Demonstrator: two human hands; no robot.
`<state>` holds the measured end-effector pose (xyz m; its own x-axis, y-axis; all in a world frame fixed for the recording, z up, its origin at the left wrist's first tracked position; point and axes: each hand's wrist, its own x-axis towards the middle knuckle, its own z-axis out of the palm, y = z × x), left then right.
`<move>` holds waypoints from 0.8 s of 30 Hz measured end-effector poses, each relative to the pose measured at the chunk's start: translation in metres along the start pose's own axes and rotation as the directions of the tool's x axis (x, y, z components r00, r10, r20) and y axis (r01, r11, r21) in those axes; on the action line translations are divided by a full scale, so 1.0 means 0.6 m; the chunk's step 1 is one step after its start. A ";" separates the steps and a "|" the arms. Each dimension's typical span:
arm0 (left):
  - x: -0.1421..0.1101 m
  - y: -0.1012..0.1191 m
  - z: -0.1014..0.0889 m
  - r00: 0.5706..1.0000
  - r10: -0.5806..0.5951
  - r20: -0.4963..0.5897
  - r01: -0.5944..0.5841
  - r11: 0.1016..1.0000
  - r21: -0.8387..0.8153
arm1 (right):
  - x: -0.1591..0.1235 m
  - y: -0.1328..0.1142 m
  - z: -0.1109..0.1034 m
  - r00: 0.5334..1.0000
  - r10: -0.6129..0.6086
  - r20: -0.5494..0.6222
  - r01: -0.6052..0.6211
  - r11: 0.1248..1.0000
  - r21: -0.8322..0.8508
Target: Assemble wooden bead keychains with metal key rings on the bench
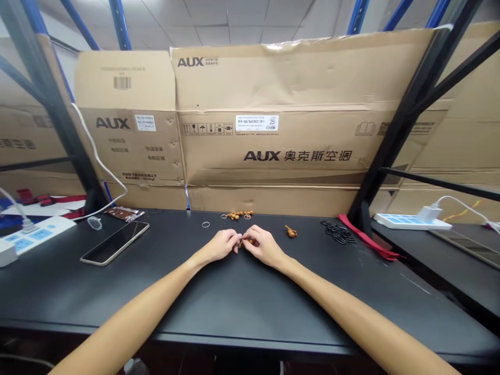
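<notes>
My left hand (225, 244) and my right hand (264, 246) meet over the middle of the table, fingertips pinched together. Between them shows a small brown charm (241, 246), mostly covered by my fingers, so its full shape is hidden. Just beyond the hands lie several brown beaded charms (235, 215) with metal rings among them. A loose metal ring (205, 224) rests to the left of these. Right of my right hand is a single glossy brown charm (291, 232), shaped somewhat like a drumstick.
A pile of black loops (339, 232) and a red strap (367, 240) lie at the right. On the left are a phone (116, 243), a brown packet (124, 213) and a power strip (39, 234). Cardboard (304, 140) walls the back; black posts (402, 114) flank the table (250, 307).
</notes>
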<state>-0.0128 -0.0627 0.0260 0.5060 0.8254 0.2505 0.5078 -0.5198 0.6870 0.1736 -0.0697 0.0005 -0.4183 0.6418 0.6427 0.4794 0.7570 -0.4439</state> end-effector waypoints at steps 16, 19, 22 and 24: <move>0.002 -0.007 -0.003 0.996 0.056 0.063 -0.053 0.997 -0.051 | -0.001 0.013 0.001 0.990 0.067 0.124 -0.046 0.985 -0.169; 0.002 -0.008 -0.002 0.996 0.071 0.049 -0.072 0.997 0.018 | -0.001 0.012 0.001 0.989 0.104 0.109 -0.073 0.965 -0.253; 0.003 -0.010 0.001 0.996 0.088 0.009 -0.089 0.994 0.061 | -0.001 0.010 0.001 0.988 0.106 0.115 -0.071 0.958 -0.277; 0.004 -0.014 0.001 0.994 0.105 -0.008 -0.104 0.992 0.077 | -0.001 0.009 0.001 0.987 0.107 0.116 -0.072 0.959 -0.273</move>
<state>-0.0153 -0.0566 0.0202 0.5511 0.7680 0.3264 0.5043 -0.6181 0.6030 0.1759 -0.0659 -0.0028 -0.4511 0.7290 0.5149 0.7007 0.6466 -0.3016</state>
